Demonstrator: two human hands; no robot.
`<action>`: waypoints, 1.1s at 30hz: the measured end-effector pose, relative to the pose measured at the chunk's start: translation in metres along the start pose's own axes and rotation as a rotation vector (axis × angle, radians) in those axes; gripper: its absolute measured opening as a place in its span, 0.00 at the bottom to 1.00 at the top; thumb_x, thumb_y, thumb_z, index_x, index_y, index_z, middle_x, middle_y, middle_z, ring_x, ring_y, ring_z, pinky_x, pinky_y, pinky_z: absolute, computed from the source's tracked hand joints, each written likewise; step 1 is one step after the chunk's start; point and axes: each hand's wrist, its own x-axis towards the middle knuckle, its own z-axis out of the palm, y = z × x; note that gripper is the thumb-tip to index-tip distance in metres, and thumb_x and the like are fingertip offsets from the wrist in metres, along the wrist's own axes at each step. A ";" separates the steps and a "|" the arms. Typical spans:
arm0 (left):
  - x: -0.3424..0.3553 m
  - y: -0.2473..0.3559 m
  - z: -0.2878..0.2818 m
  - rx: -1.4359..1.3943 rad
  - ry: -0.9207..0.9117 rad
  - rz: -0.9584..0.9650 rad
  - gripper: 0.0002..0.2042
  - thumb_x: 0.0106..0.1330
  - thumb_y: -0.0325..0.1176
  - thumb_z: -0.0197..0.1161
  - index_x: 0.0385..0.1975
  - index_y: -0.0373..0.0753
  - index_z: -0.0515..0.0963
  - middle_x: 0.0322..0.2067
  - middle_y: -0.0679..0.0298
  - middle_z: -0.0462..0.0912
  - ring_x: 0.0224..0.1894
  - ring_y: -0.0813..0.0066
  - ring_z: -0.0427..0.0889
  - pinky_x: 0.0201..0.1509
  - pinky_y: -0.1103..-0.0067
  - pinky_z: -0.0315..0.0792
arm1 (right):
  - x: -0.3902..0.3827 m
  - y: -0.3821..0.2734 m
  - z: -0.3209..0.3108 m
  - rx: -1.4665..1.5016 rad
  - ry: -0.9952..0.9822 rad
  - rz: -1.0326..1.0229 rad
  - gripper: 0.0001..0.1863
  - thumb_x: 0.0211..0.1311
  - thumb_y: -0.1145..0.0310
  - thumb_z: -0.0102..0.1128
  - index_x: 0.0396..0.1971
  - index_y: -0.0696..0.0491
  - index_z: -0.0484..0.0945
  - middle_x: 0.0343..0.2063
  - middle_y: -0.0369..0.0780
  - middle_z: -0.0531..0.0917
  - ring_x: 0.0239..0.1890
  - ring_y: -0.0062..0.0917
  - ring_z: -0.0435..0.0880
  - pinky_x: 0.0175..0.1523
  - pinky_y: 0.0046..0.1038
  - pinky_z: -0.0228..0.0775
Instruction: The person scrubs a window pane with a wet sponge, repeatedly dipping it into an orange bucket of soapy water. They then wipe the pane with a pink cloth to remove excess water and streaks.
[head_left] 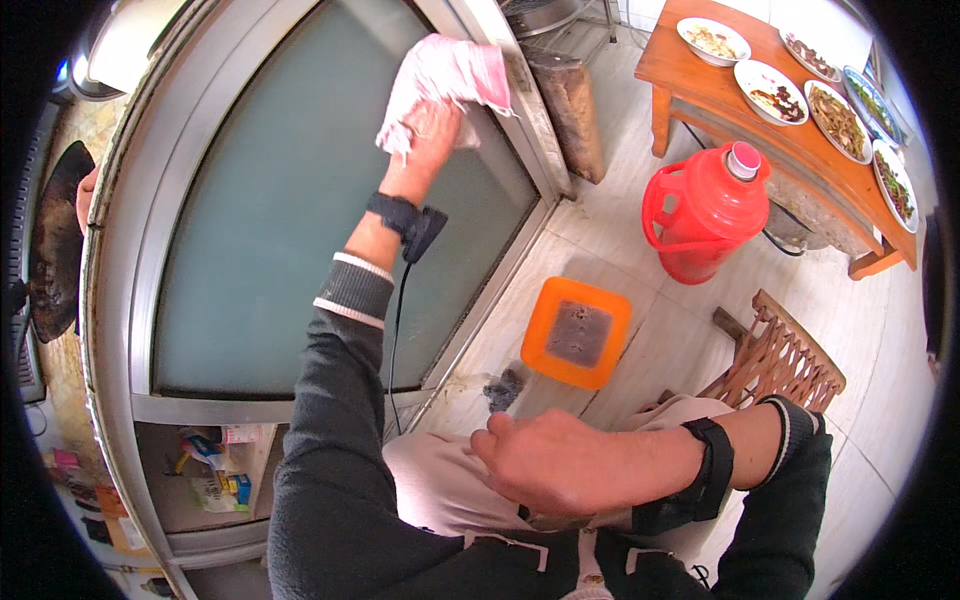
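With my left arm stretched forward, my left hand presses a pink cloth against the upper part of a frosted glass cabinet door. Its fingers are bunched round the cloth and partly covered by it. The door has a silvery metal frame. My right hand is held above my lap, apart from the door. Its fingers are curled into a loose fist, and nothing shows in it, though the palm side is hidden. A black strap sits on each wrist; a cable hangs from the left one.
On the floor stand an orange square basin of dark water, a red thermos flask and a wooden folding stool. Plates of food sit on a wooden table. Another person's hand shows beside a dark wok at far left.
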 end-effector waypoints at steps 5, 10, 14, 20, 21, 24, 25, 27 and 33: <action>0.008 0.034 0.011 -0.245 -0.181 -0.122 0.12 0.57 0.32 0.58 0.39 0.40 0.80 0.36 0.57 0.84 0.37 0.65 0.84 0.41 0.67 0.77 | 0.006 0.001 -0.008 0.063 -0.092 0.063 0.13 0.54 0.71 0.57 0.34 0.66 0.70 0.28 0.53 0.75 0.28 0.47 0.79 0.29 0.42 0.72; -0.041 0.083 0.033 -0.604 -0.438 -0.155 0.18 0.60 0.33 0.56 0.50 0.39 0.77 0.45 0.56 0.82 0.47 0.63 0.82 0.55 0.65 0.73 | 0.005 -0.006 -0.010 0.003 -0.120 0.105 0.13 0.50 0.75 0.55 0.35 0.67 0.72 0.31 0.55 0.78 0.31 0.46 0.82 0.34 0.42 0.76; -0.079 0.044 0.005 -0.505 -0.202 -0.005 0.19 0.61 0.35 0.56 0.53 0.41 0.76 0.47 0.58 0.82 0.49 0.64 0.81 0.57 0.65 0.71 | 0.007 -0.002 -0.005 -0.058 -0.045 0.082 0.14 0.61 0.65 0.56 0.34 0.63 0.69 0.29 0.51 0.75 0.28 0.47 0.79 0.30 0.42 0.73; -0.097 -0.084 -0.101 0.283 -0.022 -0.155 0.19 0.63 0.37 0.55 0.55 0.44 0.75 0.48 0.61 0.81 0.51 0.64 0.80 0.58 0.63 0.70 | 0.013 0.004 0.000 -0.082 -0.138 0.091 0.16 0.60 0.64 0.58 0.35 0.63 0.70 0.32 0.51 0.77 0.31 0.46 0.81 0.33 0.41 0.74; -0.103 -0.092 -0.111 0.269 -0.059 -0.296 0.19 0.63 0.37 0.56 0.55 0.45 0.76 0.47 0.61 0.82 0.51 0.62 0.80 0.56 0.62 0.71 | 0.014 0.004 0.000 -0.073 -0.136 0.088 0.16 0.60 0.64 0.58 0.34 0.63 0.70 0.32 0.52 0.77 0.30 0.46 0.81 0.33 0.41 0.74; -0.125 -0.053 -0.101 0.062 -0.120 -0.382 0.15 0.62 0.34 0.57 0.49 0.44 0.77 0.42 0.59 0.80 0.47 0.61 0.79 0.50 0.61 0.72 | 0.016 0.002 0.000 -0.122 -0.143 0.085 0.15 0.60 0.64 0.58 0.34 0.63 0.71 0.32 0.52 0.77 0.30 0.46 0.81 0.33 0.41 0.74; -0.133 -0.034 -0.087 -0.067 0.074 -0.347 0.17 0.63 0.32 0.56 0.52 0.43 0.76 0.49 0.56 0.79 0.57 0.57 0.76 0.58 0.58 0.69 | 0.016 0.001 0.001 -0.148 -0.147 0.086 0.15 0.60 0.64 0.58 0.34 0.63 0.71 0.31 0.52 0.77 0.30 0.46 0.82 0.33 0.41 0.74; -0.168 0.003 -0.061 -0.416 -0.057 -0.220 0.19 0.65 0.31 0.55 0.57 0.43 0.72 0.56 0.55 0.74 0.62 0.57 0.71 0.63 0.60 0.66 | 0.015 -0.002 0.002 -0.153 -0.136 0.078 0.15 0.61 0.64 0.58 0.34 0.63 0.71 0.31 0.52 0.77 0.30 0.46 0.82 0.33 0.41 0.74; -0.195 0.031 -0.055 -0.472 -0.043 0.090 0.21 0.63 0.33 0.55 0.57 0.40 0.70 0.54 0.55 0.76 0.58 0.65 0.75 0.63 0.72 0.68 | 0.012 -0.014 0.005 -0.151 -0.151 0.088 0.16 0.60 0.64 0.60 0.34 0.64 0.71 0.31 0.52 0.78 0.29 0.46 0.82 0.34 0.41 0.75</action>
